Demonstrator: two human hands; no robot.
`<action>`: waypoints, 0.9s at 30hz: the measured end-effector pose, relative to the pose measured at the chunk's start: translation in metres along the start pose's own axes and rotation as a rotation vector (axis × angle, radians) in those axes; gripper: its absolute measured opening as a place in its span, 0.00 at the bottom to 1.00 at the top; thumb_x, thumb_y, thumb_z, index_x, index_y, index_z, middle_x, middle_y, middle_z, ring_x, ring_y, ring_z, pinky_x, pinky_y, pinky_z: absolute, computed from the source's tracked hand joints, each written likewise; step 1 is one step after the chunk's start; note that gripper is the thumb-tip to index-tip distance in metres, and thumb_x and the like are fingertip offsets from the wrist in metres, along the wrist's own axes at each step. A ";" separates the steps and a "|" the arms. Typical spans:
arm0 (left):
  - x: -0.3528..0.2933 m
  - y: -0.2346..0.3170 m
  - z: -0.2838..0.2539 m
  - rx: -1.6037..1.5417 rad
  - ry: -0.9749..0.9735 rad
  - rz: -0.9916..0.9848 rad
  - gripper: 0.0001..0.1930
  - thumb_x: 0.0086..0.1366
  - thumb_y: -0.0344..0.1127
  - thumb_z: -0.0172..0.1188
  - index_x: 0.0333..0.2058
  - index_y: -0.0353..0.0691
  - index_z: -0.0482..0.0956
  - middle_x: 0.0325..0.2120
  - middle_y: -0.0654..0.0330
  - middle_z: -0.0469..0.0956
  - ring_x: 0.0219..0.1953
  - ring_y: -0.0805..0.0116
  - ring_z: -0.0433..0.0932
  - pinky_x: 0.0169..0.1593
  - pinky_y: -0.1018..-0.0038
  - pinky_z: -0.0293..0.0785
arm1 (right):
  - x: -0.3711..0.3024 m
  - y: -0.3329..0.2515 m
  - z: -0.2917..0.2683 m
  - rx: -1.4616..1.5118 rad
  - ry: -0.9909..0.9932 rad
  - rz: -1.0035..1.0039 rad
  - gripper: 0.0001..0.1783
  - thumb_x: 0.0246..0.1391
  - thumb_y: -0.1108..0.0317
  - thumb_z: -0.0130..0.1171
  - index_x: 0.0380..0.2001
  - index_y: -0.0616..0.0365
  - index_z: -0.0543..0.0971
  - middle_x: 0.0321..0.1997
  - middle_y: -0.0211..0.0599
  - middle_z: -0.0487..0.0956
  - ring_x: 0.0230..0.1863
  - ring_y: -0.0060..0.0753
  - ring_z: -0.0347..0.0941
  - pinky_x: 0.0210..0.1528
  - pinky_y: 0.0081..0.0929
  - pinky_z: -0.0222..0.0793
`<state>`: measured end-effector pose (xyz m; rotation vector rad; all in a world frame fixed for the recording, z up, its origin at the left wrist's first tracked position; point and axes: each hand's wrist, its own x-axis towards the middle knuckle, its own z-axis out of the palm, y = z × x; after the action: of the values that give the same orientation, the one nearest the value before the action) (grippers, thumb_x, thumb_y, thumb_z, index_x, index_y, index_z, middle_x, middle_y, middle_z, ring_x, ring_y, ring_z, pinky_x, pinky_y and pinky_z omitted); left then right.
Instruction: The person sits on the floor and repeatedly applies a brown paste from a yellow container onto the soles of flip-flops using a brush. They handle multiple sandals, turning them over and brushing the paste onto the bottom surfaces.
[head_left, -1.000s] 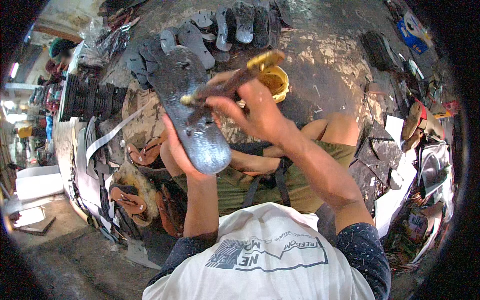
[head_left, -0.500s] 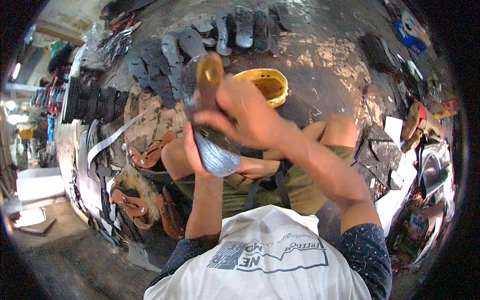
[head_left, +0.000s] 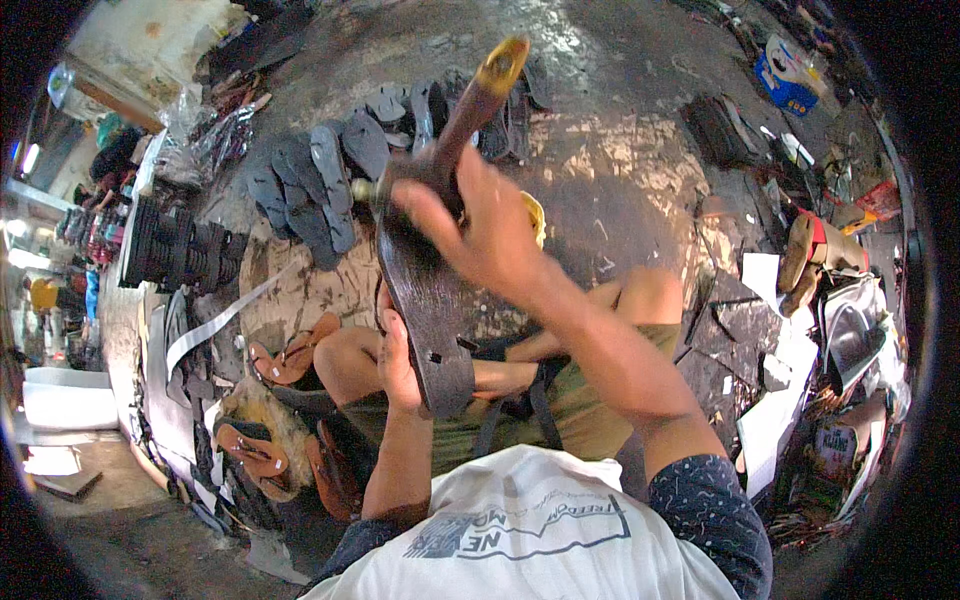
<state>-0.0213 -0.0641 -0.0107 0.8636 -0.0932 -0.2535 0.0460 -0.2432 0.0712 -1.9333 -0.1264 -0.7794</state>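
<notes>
A dark sandal sole slants upward in front of me, with small slots near its lower end. My left hand is closed on its left edge, thumb along the side. Over the sole's upper part, my right hand grips a dark brown tool with a yellow tip pointing up and away. The tool's exact kind is not clear. A pale round knob shows left of the right hand. Behind that hand, a yellow bowl is mostly hidden.
Several grey soles lie on the floor ahead. Brown sandals sit at my left, near a stack of black soles. A white strip curls nearby. Scraps and a white sheet lie at right, with a blue-and-white container farther off.
My right hand has shifted slightly right and down, and its tool now points up and right. The sole's lower end has dropped, and its face looks darker, with slots showing. The bowl is more covered.
</notes>
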 end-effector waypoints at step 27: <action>0.041 0.009 -0.015 -0.536 0.030 -0.164 0.32 0.76 0.60 0.47 0.59 0.34 0.73 0.50 0.50 0.81 0.48 0.55 0.82 0.52 0.57 0.80 | -0.071 0.031 0.027 0.114 -0.229 -0.264 0.20 0.56 0.55 0.68 0.36 0.60 0.75 0.39 0.49 0.77 0.41 0.57 0.73 0.41 0.49 0.67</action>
<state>0.0224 -0.0576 -0.0144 0.3404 0.0731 -0.3968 0.0157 -0.2186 -0.0011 -1.9134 -0.5636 -0.7013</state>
